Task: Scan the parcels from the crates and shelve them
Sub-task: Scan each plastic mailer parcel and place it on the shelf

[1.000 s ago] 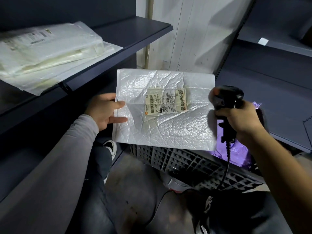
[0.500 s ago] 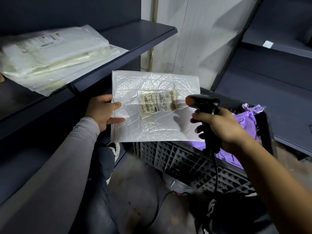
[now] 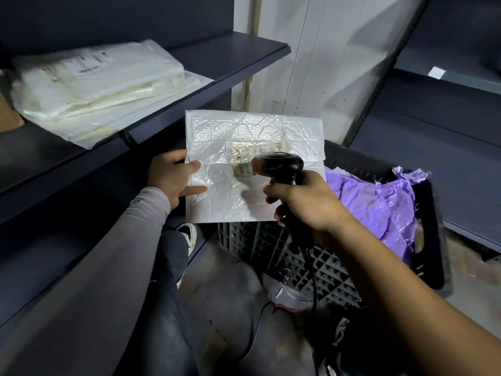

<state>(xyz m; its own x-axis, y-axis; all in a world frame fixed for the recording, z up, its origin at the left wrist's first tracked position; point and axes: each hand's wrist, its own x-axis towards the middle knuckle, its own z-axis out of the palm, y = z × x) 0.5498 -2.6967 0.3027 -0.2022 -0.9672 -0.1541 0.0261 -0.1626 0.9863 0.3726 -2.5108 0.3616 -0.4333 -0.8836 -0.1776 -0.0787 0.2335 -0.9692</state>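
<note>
Parcel [image 3: 252, 169] pinched by left hand [image 3: 173, 183] | scanner [image 3: 279, 165], gripped by right hand [image 3: 306, 202], now nearer, partly hiding label [image 3: 252, 156] | crate [image 3: 311, 256] beneath holds purple bag [image 3: 379, 204], apparently crumpled

Beyond your fingers stands a scuffed white wall [image 3: 325, 63] with a pale pipe [image 3: 250, 63] running down it. Dark shelving [image 3: 217, 74] flanks you left, more dark shelves [image 3: 433, 137] right. Below your fingers lies a stained grey concrete floor [image 3: 217, 308], dimly lit.

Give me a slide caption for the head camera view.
Right hand aims scanner at white parcel held by left hand.
</note>
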